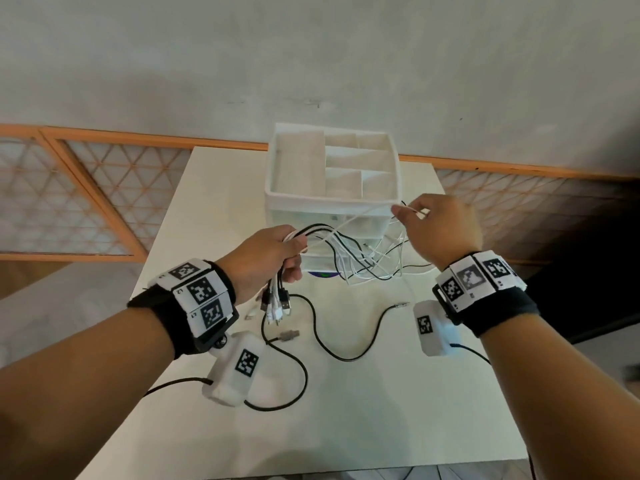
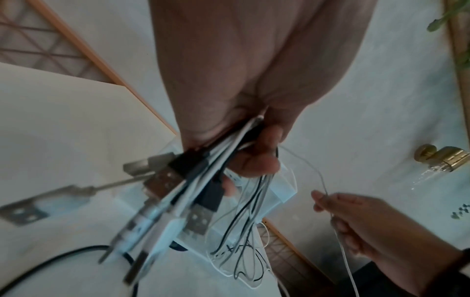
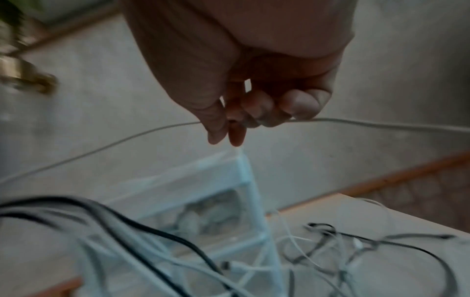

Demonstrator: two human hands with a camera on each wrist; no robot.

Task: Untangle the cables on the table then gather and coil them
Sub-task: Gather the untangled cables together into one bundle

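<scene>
Closest to the camera, a loose black cable point(image 1: 311, 327) snakes across the table point(image 1: 363, 410), nearer the person than the white organizer box point(image 1: 332, 199), with its plug ends lying free. Just above it, the left hand point(image 1: 273, 261) is clenched round a bundle of cables point(image 2: 203, 180) near their plug ends. The plugs point(image 1: 277, 306) dangle down towards the table, so the bundle's long axis runs roughly upright through the fist, then fans out towards the box. That looks deliberate: ends gathered together, tails left free to be sorted.

On the front right side of the box, the right hand point(image 1: 440, 226) pinches a single thin white cable point(image 3: 381, 123) between thumb and fingers point(image 3: 300, 104), the other fingers curled. The strand runs nearly level from fist to pinch, pulled across the box front, likely to draw it clear.

Between the hands, in front of the box, the tangle point(image 1: 370, 268) of black and white loops droops to the table, not yet sorted. The box itself stands at the table's far side, its top compartments showing nothing inside.
</scene>
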